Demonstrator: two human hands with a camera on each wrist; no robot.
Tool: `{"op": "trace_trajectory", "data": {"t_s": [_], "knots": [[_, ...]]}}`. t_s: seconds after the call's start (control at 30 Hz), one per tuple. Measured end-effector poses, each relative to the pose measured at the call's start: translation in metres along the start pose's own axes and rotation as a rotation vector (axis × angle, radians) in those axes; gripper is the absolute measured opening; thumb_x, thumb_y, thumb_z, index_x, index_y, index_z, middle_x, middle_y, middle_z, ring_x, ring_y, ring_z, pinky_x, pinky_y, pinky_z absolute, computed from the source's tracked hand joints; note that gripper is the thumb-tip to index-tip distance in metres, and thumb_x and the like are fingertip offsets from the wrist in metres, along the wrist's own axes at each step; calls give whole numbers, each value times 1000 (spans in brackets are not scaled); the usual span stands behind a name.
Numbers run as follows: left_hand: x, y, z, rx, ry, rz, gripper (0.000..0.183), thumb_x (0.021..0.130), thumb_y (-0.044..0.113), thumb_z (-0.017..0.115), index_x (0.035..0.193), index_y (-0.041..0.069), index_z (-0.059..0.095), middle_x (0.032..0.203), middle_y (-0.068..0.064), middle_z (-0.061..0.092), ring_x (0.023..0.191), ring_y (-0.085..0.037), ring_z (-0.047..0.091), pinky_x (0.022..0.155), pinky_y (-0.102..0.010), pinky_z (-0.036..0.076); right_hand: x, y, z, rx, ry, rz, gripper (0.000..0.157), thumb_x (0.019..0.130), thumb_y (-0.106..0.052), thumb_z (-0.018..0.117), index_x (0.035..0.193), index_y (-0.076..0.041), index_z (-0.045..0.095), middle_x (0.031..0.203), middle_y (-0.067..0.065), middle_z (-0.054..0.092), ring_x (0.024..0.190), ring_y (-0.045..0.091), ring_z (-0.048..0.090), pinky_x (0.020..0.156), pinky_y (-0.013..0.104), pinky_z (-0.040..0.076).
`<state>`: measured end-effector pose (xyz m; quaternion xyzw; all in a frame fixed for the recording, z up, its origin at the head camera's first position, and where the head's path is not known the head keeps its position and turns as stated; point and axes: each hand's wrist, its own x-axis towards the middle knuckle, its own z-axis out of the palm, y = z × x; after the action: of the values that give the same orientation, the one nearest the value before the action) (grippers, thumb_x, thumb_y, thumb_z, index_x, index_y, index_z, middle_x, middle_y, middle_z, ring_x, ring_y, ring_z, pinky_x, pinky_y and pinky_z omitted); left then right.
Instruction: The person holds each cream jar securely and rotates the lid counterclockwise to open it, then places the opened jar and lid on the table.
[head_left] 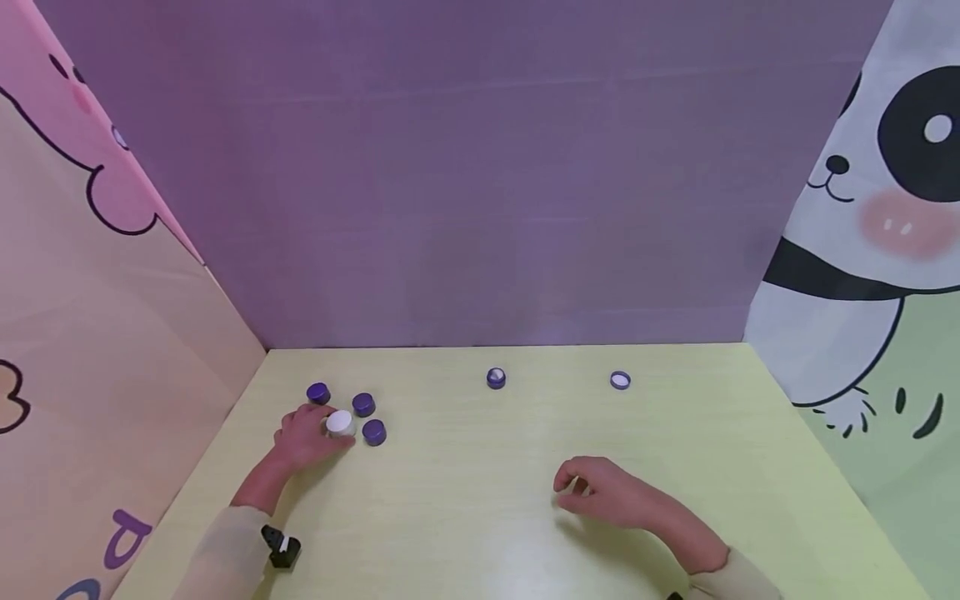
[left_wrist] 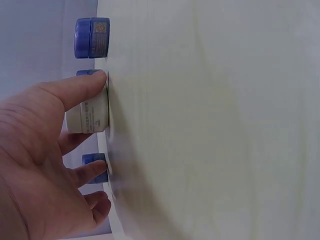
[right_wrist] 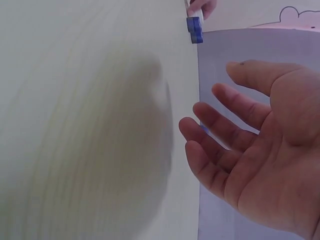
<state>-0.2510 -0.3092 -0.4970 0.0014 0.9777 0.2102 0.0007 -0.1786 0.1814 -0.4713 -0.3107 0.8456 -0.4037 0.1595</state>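
My left hand [head_left: 309, 437] holds a small white jar [head_left: 341, 423] upright at the table, thumb on one side and fingers on the other. In the left wrist view, the jar [left_wrist: 89, 116] shows printed text on its side, and its base is right at the tabletop. Close around it stand purple lidded jars: one [head_left: 318, 393] behind the hand, one [head_left: 363, 405] behind and to the right, and one [head_left: 374, 432] just right. My right hand [head_left: 611, 492] hovers over the table at the right, its fingers loosely bent with nothing in them.
Near the table's back edge sits a small purple jar [head_left: 496, 378] with a pale, shiny top. Farther right lies a purple ring-shaped piece with a white centre [head_left: 620, 380], like an upturned lid. A purple wall [head_left: 495, 208] closes the back; printed panels [head_left: 840, 350] flank the table.
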Motion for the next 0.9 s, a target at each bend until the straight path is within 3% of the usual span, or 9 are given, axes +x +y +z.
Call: {"op": "trace_trajectory", "data": {"t_s": [0.27, 0.47, 0.67, 0.9], "knots": [[3, 1, -2, 12, 23, -2, 55, 78, 36, 76, 117, 0, 60, 123, -29, 49, 114, -58, 35, 83, -68, 33, 11, -10, 8, 32, -49, 21, 12, 94, -21, 65, 100, -11, 63, 100, -5, 63, 86, 11, 62, 76, 28, 50], [0, 6, -7, 21, 55, 21, 54, 79, 37, 76, 115, 0, 60, 113, -25, 60, 105, -53, 47, 76, -65, 38, 10, -13, 10, 57, -70, 50, 8, 94, -20, 65, 97, -12, 64, 96, -6, 63, 84, 11, 63, 72, 27, 51], [-2, 6, -12, -72, 15, -16, 59, 81, 37, 75, 121, -2, 55, 117, -27, 61, 100, -44, 58, 77, -61, 36, 6, -8, 13, 80, -85, 57, 6, 94, -18, 65, 96, -13, 65, 92, -6, 64, 83, 9, 61, 73, 27, 51], [-9, 16, -18, -114, 29, 42, 58, 82, 36, 76, 119, -3, 56, 112, -26, 62, 100, -43, 58, 79, -63, 37, 0, -6, 12, 54, -88, 43, 7, 94, -20, 65, 96, -13, 65, 89, -8, 64, 83, 7, 60, 74, 26, 50]]}}
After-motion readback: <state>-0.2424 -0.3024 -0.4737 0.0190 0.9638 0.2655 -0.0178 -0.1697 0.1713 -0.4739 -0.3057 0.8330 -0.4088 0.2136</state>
